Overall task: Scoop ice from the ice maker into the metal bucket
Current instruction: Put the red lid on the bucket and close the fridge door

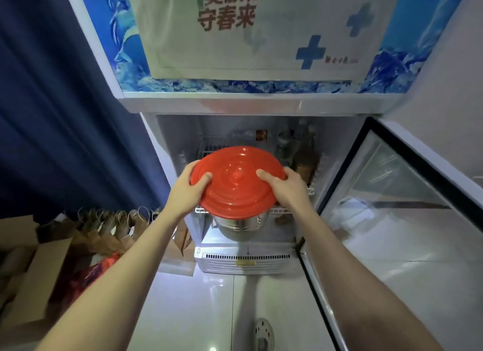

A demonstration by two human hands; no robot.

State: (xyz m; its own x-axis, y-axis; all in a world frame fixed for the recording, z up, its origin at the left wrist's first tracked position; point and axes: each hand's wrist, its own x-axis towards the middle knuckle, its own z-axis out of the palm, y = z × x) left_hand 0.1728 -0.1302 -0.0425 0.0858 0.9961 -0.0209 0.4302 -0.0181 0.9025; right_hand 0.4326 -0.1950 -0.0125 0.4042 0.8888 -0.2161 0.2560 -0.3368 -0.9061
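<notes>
Head view. Two bare forearms reach up from the bottom corners to the centre of the frame. There sits one round red lid point(236, 183), glossy plastic moulded in concentric ridges with a small knob in the middle. The left hand point(188, 191) grips its left rim and the right hand point(283, 187) grips its right rim. Each has its thumb laid flat on top and its fingers curled round the edge.

Directly under the lid is the one metal bucket point(241, 226), shiny steel with ribbed rings. It stands in the mouth of a white cooler cabinet point(172, 173), at the front of a wire shelf point(281, 211). Whether it rests on that shelf is hard to tell.

The cabinet's single glass door point(392, 207), black-framed, stands open at right. A slotted vent grille point(247, 258) runs below the bucket.

Upper centre hangs a pale poster point(261, 32) with two blue crosses. A navy pleated curtain point(65, 115) fills the left.

At lower left are brown paper bags point(104, 228), too crowded to count, and one cardboard box point(39, 277). One round perforated drain point(263, 333) sits in the glossy floor tiles at the bottom centre.
</notes>
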